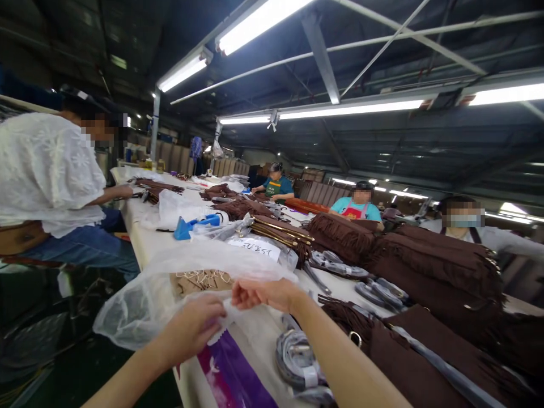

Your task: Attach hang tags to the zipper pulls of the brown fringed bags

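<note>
A large clear plastic bag (127, 317) is spread over the near edge of the table. My left hand (196, 327) has its fingers curled closed on the bag's near side. Beside it, my right hand (261, 294) is pinched on the same bag, fingertips bent toward the left hand. Through the film shows a brown cardboard piece (181, 285) with pale string ends on it. Just below my hands lies a shiny purple packet (240, 377). To the right, under my forearm, are coiled straps in clear wrap (293, 354).
Dark brown fringed bags (433, 266) are piled along the right. A blue tape dispenser (182, 228) and brass-coloured rods (283, 228) lie farther up the table. A person in a white top (46, 170) works at the left edge; several other people work across the table.
</note>
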A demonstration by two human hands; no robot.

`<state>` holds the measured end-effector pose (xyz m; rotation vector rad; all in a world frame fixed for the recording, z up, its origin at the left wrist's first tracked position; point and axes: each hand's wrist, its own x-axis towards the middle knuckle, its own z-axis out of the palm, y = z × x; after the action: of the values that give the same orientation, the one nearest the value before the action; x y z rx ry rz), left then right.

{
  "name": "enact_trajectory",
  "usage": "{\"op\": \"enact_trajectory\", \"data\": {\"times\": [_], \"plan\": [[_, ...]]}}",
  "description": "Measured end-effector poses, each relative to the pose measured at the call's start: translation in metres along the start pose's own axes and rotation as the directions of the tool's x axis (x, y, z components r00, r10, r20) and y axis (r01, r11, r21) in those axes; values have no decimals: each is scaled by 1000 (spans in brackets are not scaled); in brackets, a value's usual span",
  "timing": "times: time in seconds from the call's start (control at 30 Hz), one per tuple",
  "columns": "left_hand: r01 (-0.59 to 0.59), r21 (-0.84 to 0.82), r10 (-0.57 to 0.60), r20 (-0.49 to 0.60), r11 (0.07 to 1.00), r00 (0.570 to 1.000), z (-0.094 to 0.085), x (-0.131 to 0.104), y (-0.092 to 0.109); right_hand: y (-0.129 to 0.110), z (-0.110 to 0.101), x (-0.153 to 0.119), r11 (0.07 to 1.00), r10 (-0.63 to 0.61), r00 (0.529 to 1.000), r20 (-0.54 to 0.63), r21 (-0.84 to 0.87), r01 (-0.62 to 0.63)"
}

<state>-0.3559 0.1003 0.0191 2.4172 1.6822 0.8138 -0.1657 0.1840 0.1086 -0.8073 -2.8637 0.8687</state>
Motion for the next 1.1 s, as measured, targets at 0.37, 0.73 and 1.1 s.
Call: {"op": "enact_trajectory", "data": {"times": [0.37,0.73,1.1], "plan": [[4,122,-22,146,993,989,39,18,13,22,68,-13,805,384,907,-176,-417,-422],[29,225,-78,214,974,974,58,24,14,29,75,-32,781,254,930,-266,-511,-359],[24,210,-57,156,977,986,65,20,9,14,51,-109,827,270,887,-374,-381,-413]]}}
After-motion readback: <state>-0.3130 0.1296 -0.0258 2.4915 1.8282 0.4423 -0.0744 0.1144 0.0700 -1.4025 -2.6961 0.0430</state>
